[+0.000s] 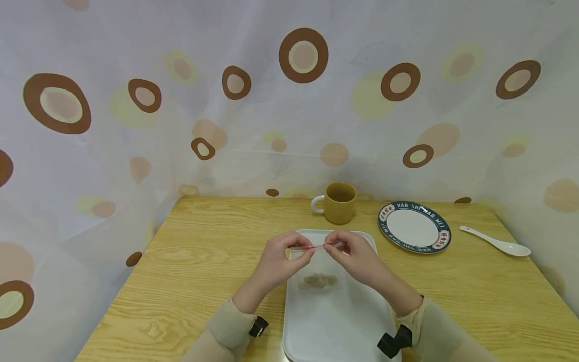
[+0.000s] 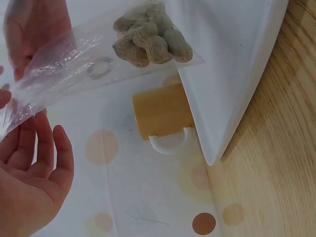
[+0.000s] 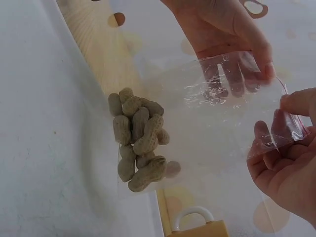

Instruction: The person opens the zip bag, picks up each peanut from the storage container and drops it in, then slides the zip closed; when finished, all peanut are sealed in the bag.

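A clear zip-seal bag (image 3: 217,108) hangs over the white tray, its red-lined seal uppermost. Several unshelled peanuts (image 3: 143,133) lie bunched at its bottom; the left wrist view also shows the peanuts (image 2: 153,37) in one corner. My left hand (image 1: 281,255) pinches the seal on the left side between thumb and index finger. On the right, my right hand (image 1: 355,255) pinches the same seal close by, leaving a short stretch of red line between the two hands. Behind the film, the other fingers of both hands are loosely bent, as the right wrist view shows.
The white tray (image 1: 336,322) lies on the wooden table (image 1: 181,281) under the hands. Beyond it stands a mustard mug (image 1: 340,203) with a white handle. To the right are a green-rimmed plate (image 1: 412,227) and a white spoon (image 1: 497,243). A patterned curtain (image 1: 253,125) encloses the table.
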